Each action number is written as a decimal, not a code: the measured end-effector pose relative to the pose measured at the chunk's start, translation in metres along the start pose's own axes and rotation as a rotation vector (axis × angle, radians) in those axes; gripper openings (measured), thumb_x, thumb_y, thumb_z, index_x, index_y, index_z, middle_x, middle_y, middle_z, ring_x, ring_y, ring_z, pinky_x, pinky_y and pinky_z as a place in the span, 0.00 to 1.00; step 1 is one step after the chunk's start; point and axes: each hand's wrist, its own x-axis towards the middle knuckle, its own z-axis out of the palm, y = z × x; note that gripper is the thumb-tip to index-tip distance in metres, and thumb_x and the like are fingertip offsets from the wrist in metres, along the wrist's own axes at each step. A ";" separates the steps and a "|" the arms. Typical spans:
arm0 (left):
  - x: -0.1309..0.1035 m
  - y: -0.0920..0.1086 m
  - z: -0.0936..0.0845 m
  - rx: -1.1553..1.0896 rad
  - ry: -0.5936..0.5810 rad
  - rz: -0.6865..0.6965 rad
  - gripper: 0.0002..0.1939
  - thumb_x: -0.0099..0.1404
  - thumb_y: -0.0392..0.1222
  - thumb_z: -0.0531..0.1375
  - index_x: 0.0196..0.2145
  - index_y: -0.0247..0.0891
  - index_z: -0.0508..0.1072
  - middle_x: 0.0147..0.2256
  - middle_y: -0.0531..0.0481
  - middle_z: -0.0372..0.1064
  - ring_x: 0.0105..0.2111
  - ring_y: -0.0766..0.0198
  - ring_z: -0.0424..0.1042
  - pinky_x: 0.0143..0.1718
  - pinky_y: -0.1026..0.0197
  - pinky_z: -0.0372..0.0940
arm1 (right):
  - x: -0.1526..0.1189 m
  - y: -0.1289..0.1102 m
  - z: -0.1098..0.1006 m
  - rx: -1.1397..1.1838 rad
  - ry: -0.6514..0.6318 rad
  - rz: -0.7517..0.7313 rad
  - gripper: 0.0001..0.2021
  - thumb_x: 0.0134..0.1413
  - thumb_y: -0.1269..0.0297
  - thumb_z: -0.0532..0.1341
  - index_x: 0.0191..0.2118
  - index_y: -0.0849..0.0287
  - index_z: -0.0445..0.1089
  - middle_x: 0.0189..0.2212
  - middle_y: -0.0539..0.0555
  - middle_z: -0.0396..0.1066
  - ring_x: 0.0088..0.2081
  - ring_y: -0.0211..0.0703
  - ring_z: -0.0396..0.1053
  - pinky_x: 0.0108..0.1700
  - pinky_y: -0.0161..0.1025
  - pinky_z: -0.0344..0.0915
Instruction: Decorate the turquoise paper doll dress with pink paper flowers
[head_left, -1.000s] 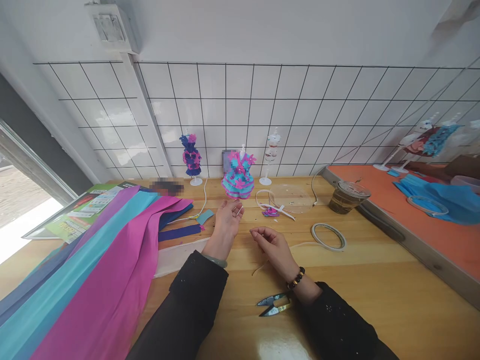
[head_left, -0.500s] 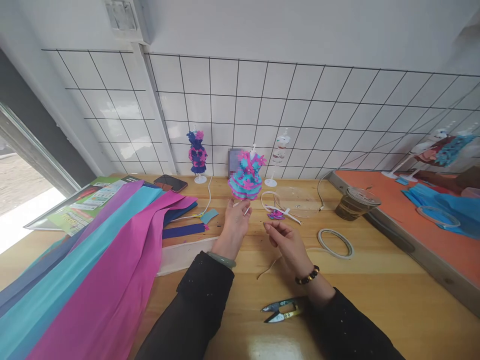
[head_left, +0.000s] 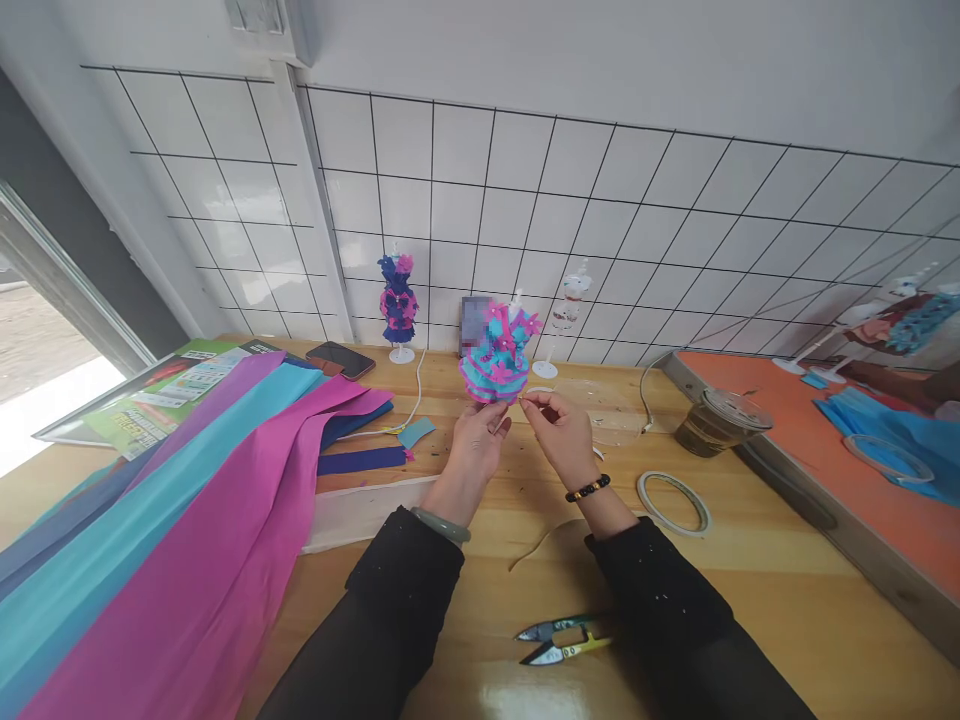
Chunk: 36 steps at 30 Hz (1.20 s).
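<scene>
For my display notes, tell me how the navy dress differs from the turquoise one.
The navy dress is slim; the turquoise dress flares at the skirt. The navy dress stands near the wall; the turquoise dress is above the left hand. Both have pink trim.

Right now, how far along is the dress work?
Looks done: the navy-and-pink miniature dress, standing on its white stand by the wall, no hand on it. In hand: the turquoise-and-pink ruffled miniature dress, left hand and right hand at its hem. Left, probably: finishing that hem. How many steps remain, I can't tell.
</scene>
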 end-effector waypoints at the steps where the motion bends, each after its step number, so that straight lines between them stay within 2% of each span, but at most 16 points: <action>1: 0.000 -0.001 0.001 -0.008 0.002 -0.006 0.11 0.42 0.30 0.64 0.25 0.36 0.68 0.27 0.51 0.69 0.31 0.67 0.68 0.37 0.61 0.58 | 0.001 0.000 0.001 -0.025 0.014 -0.035 0.12 0.49 0.57 0.58 0.33 0.60 0.72 0.25 0.52 0.69 0.24 0.36 0.59 0.27 0.35 0.59; 6: -0.001 -0.005 0.007 -0.039 0.023 -0.030 0.10 0.43 0.31 0.64 0.25 0.36 0.67 0.28 0.52 0.69 0.32 0.67 0.68 0.37 0.62 0.57 | 0.008 0.000 0.004 -0.092 0.060 -0.092 0.10 0.49 0.60 0.57 0.33 0.60 0.71 0.25 0.52 0.69 0.25 0.37 0.61 0.29 0.36 0.59; 17: 0.003 -0.007 0.008 -0.088 0.019 0.000 0.09 0.45 0.29 0.62 0.25 0.36 0.66 0.28 0.52 0.70 0.32 0.67 0.69 0.38 0.63 0.58 | 0.011 0.002 0.009 -0.164 0.038 -0.160 0.08 0.49 0.63 0.56 0.32 0.59 0.71 0.26 0.51 0.70 0.23 0.36 0.61 0.31 0.37 0.60; 27: 0.003 -0.009 0.009 -0.076 -0.066 0.054 0.12 0.45 0.29 0.62 0.30 0.38 0.68 0.28 0.53 0.70 0.31 0.68 0.69 0.39 0.61 0.59 | 0.009 0.003 0.007 -0.269 -0.007 -0.266 0.11 0.54 0.63 0.53 0.37 0.59 0.72 0.30 0.54 0.70 0.28 0.39 0.65 0.35 0.39 0.61; 33: 0.005 -0.010 0.007 -0.038 -0.053 0.076 0.12 0.46 0.29 0.62 0.30 0.38 0.68 0.28 0.53 0.70 0.31 0.67 0.69 0.41 0.60 0.59 | 0.004 0.001 0.006 -0.278 -0.015 -0.286 0.12 0.55 0.64 0.52 0.40 0.57 0.72 0.32 0.55 0.70 0.34 0.42 0.66 0.37 0.40 0.61; 36: 0.006 -0.010 0.006 -0.023 -0.072 0.086 0.13 0.45 0.30 0.62 0.31 0.39 0.68 0.29 0.53 0.70 0.32 0.67 0.69 0.41 0.60 0.59 | 0.004 0.000 0.005 -0.248 -0.016 -0.282 0.13 0.55 0.64 0.52 0.41 0.58 0.72 0.32 0.55 0.70 0.33 0.42 0.66 0.36 0.39 0.62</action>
